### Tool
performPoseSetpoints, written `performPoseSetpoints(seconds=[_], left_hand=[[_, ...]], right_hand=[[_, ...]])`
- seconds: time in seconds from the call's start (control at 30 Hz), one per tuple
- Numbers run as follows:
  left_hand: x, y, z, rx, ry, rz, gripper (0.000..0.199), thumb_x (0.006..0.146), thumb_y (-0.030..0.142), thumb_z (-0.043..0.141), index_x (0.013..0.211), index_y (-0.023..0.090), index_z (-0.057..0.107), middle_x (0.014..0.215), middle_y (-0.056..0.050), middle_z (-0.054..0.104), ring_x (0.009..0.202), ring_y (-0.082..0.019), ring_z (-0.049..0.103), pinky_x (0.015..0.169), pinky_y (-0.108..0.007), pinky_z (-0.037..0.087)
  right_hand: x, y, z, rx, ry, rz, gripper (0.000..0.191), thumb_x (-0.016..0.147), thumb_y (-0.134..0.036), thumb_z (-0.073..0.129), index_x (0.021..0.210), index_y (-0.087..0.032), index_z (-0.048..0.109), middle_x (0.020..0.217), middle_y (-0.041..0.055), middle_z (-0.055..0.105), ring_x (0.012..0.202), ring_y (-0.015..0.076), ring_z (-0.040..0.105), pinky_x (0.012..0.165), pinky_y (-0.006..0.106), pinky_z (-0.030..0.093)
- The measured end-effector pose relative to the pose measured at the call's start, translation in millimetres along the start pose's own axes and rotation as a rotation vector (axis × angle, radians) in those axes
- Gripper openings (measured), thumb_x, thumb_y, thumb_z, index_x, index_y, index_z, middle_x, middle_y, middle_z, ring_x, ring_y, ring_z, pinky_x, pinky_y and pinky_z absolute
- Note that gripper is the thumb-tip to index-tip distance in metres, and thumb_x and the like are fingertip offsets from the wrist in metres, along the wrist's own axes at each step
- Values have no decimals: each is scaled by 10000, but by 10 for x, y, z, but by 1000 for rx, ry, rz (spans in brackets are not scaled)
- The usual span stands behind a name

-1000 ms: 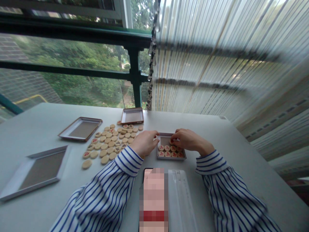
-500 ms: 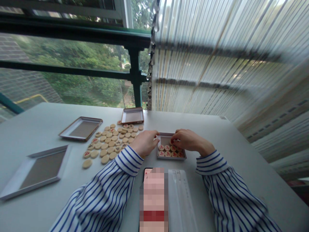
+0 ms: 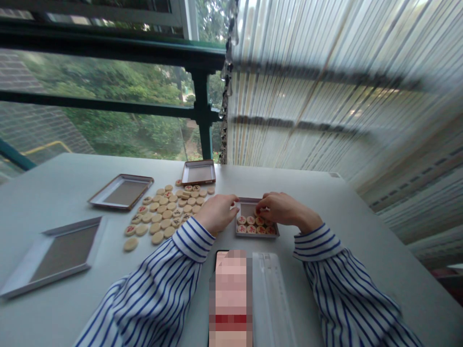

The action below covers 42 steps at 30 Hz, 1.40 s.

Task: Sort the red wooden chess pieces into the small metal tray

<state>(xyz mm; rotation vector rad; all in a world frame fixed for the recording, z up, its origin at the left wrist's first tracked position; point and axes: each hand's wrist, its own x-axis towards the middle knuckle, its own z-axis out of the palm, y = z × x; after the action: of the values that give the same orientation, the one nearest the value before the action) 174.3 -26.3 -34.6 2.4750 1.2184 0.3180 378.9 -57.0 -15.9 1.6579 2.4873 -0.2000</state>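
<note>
A small box [image 3: 249,209] on the white table holds rows of round wooden pieces [image 3: 251,229] with red characters, face up. Over the box's right side is my right hand [image 3: 280,208], its fingertips closed on a round piece that is mostly hidden. My left hand [image 3: 218,212] rests by the box's left edge, thumb and fingers apart, holding nothing. Many loose wooden pieces [image 3: 166,224], most of them blank side up and a few showing black or red characters, lie spread to the left of my left hand.
Behind the loose pieces stands a small tray [image 3: 198,173]. Another brown-rimmed tray [image 3: 125,192] is further left, with a larger grey box [image 3: 65,250] nearer. A phone, its screen blurred, and a clear plastic case [image 3: 271,294] lie in front.
The fingers of my right hand have lowered slightly into the box, and the red mark seen at its fingertips is now covered. My left hand has stayed in place.
</note>
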Motion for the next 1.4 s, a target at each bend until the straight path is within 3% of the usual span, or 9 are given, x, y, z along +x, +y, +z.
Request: performPoseSetpoints(seconds=[0.4,0.8,1.2,1.4], left_hand=[[-5,16,-40,3,2,-3,342,801,317,446,1080,174,584,902,-67,675,824,-187,610,715,-280,448],[-16,-37,-154,-6,37,-23,359,804,350,439,1091,181,573,983,-64,655,882,-196,592,757,-297,438],[-74,-196,-461,-108,180,-71,355,780,359,475,1041,155,604,921,-63,665,769,-157,609,704,-265,470],[-139,-250,-591,-149,242,-75,358,771,357,489,1044,156,604,923,-57,670,818,-163,611,740,-264,475]], right_hand=[[-17,31,-31,17,32,22,297,798,-365,461,1005,-262,648,956,57,635,821,172,571,683,259,379],[-70,132,-84,-1,75,100,287,789,-269,449,991,-216,645,951,56,665,868,180,587,726,260,388],[-75,-6,-136,-58,205,72,278,807,-247,404,929,-205,650,878,51,670,763,166,583,640,260,359],[-84,-97,-171,-76,232,30,272,819,-237,396,918,-212,649,865,52,665,752,164,577,636,262,348]])
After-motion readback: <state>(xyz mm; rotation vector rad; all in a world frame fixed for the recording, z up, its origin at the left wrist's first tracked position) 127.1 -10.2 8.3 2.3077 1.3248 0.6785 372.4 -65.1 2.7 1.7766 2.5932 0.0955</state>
